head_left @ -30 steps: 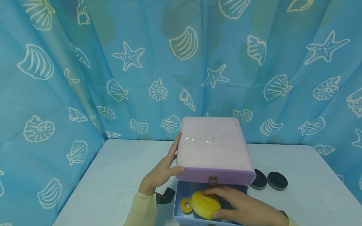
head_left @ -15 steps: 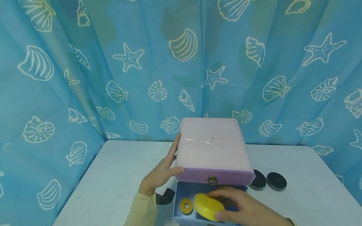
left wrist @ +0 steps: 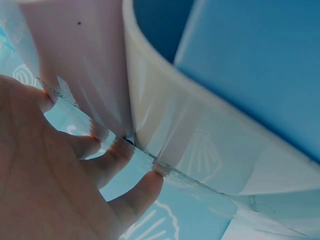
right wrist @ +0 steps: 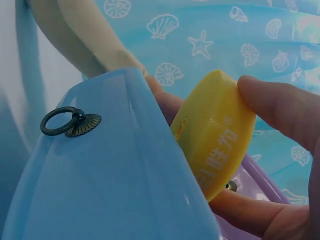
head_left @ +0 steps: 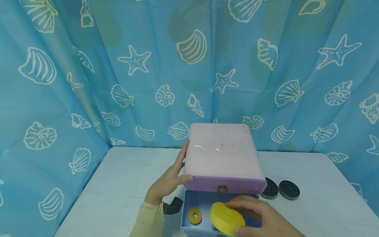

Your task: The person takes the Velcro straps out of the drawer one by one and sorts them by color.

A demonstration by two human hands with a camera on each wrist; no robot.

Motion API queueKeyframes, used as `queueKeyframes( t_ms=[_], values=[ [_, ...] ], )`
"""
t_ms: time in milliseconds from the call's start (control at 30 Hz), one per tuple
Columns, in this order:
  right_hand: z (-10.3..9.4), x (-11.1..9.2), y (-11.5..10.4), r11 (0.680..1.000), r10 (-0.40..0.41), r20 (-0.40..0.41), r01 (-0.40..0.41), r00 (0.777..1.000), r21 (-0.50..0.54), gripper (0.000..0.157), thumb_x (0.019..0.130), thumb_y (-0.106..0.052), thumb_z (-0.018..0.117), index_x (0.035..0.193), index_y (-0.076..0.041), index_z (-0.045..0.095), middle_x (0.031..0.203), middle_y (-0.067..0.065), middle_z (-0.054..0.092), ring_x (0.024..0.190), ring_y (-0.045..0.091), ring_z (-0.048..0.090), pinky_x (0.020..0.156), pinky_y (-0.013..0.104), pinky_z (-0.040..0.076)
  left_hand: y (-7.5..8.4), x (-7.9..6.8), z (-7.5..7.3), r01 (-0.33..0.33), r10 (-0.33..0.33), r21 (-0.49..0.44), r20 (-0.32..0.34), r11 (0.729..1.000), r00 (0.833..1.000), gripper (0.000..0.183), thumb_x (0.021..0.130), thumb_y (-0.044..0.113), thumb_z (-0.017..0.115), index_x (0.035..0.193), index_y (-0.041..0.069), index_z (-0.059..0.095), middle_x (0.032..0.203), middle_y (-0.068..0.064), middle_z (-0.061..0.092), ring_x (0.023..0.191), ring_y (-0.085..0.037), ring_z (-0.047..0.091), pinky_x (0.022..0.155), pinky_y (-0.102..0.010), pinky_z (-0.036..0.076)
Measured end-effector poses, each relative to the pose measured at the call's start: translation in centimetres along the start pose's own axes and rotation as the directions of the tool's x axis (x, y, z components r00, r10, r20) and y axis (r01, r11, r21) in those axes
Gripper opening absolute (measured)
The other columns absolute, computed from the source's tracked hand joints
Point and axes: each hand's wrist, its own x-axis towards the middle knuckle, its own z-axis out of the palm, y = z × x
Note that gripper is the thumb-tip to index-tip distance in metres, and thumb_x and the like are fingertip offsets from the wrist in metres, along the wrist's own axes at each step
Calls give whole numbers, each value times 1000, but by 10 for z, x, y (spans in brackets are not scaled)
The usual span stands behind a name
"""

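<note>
My right hand (head_left: pixel 263 215) pinches a thick yellow roll (head_left: pixel 226 219) between thumb and fingers, tilted over the pulled-out blue drawer (head_left: pixel 199 197). White lettering runs along the roll's edge (right wrist: pixel 220 150) in the right wrist view. At the drawer's left lies a small yellow ring (head_left: pixel 195 216). The drawer sits below the pink top (head_left: pixel 222 151) of a small drawer box. My left hand (head_left: pixel 168 181) rests against the box's left side, its thumb at the front corner. In the left wrist view, the spread fingertips (left wrist: pixel 152 180) touch the box wall.
Two black rolls, a nearer one (head_left: pixel 290 190) and one partly behind the box (head_left: pixel 270 188), lie on the white table (head_left: pixel 127 177) at right. A metal ring pull (right wrist: pixel 60 121) hangs on the drawer front. A blue shell-patterned curtain (head_left: pixel 165 65) stands behind and at left.
My right hand has moved the yellow roll to the right, away from the small ring, and tipped it further. The left hand and the box have stayed in place.
</note>
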Motion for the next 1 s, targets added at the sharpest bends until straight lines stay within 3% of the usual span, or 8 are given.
queueKeyframes(
  t_ms=[233, 367, 500, 867, 1000],
  values=[
    [-4, -8, 13, 999, -44, -73, 42, 996, -34, 54, 91, -25, 75, 140, -9, 58, 139, 13, 53, 117, 19, 56, 99, 47, 50, 1, 0, 0, -1, 1, -2, 2, 1000, 1000, 101, 91, 68, 55, 162, 32, -7, 169, 6, -4, 153, -23, 7, 114, -62, 23],
    [-7, -13, 22, 994, -97, -95, 91, 991, -67, 53, 91, -22, 75, 140, -10, 57, 139, 13, 53, 114, 8, 56, 96, 29, 51, 1, 0, -1, -2, 2, -6, 4, 1000, 1000, 100, 91, 67, 55, 162, 32, -7, 169, 5, -5, 153, -23, 6, 114, -62, 22],
    [-9, -19, 30, 982, -175, -110, 166, 978, -85, 52, 93, -17, 73, 142, -9, 55, 137, 13, 53, 115, 8, 56, 93, 19, 48, 0, 0, -1, -3, 3, -7, 7, 1000, 1000, 100, 91, 67, 55, 162, 32, -8, 169, 5, -5, 154, -23, 5, 115, -62, 22],
    [-18, -33, 51, 962, -256, -160, 235, 953, -137, 54, 93, -7, 70, 144, -5, 52, 137, -2, 56, 116, 6, 54, 88, 25, 52, 1, 1, 0, -14, 14, -6, 7, 1000, 1000, 100, 91, 67, 54, 162, 32, -8, 169, 5, -5, 154, -23, 5, 115, -62, 22],
    [-20, -37, 56, 962, -248, -184, 220, 951, -163, 54, 93, -7, 70, 144, -6, 52, 137, -2, 56, 115, 6, 55, 87, 24, 52, 2, 1, 0, -10, 11, -3, 7, 1000, 1000, 100, 91, 68, 54, 162, 33, -8, 169, 5, -5, 154, -23, 4, 115, -63, 21]
  ],
)
